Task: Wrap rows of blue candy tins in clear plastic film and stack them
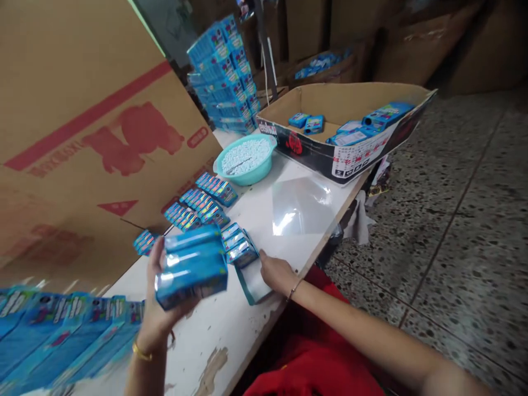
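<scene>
My left hand (159,308) is wrapped round several small blue boxes (192,267) held side by side above the table's left part. On the table, my right hand (276,273) rests at the near side of an open tray (252,280) with a blue-green edge. Small blue boxes (237,245) fill the tray's far end, and its near end shows a pale bare bottom. The fingers of my right hand are bent against the tray's side; their tips are partly hidden. Rows of small blue boxes (202,203) stand just beyond the held ones.
A turquoise bowl (251,175) of small pale pieces and a clear plastic sheet (303,206) lie farther along the white table (223,330). An open carton (305,151) holds blue packs. Stacked blue packs (225,77) stand behind. A large cardboard box (82,137) borders the left.
</scene>
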The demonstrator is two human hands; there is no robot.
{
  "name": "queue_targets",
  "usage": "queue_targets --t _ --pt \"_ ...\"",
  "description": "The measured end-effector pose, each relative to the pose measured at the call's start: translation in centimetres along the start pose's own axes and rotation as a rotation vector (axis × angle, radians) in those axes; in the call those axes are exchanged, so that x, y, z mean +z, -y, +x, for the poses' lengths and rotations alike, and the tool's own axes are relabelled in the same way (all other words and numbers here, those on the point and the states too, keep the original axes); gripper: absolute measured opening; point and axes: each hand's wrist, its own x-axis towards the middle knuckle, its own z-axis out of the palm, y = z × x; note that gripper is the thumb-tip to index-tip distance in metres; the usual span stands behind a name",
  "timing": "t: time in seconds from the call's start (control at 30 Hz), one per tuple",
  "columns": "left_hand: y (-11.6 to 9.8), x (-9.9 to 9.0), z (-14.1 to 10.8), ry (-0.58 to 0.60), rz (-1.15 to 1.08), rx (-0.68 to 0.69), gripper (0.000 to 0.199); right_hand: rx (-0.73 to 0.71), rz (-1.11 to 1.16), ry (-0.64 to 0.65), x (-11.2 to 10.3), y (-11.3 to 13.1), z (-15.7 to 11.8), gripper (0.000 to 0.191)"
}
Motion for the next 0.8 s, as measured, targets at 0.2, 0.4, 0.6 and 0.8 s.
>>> queue_targets --t 0.2,0.4,0.6,0.8 --pt "3.6 5.4 -7.5 0.215 0.003 -0.051 0.099 -0.215 0.075 -0.031 1.3 -0.8 -0.2 0.051" --pt "5.1 7.4 -5.5 0.285 0.310 0.178 0.090 -0.326 0.111 -0.016 1.7 -2.3 -0.9 0.049" --pt "3.5 7.3 -4.5 0.459 0.529 0.158 0.094 -0.362 0.222 -0.007 1.6 -3.2 -0.8 0.053" --pt "1.8 8.1 -4.2 0.476 0.746 0.123 0.085 -0.376 0.040 0.023 0.9 -2.9 -1.8 0.051"
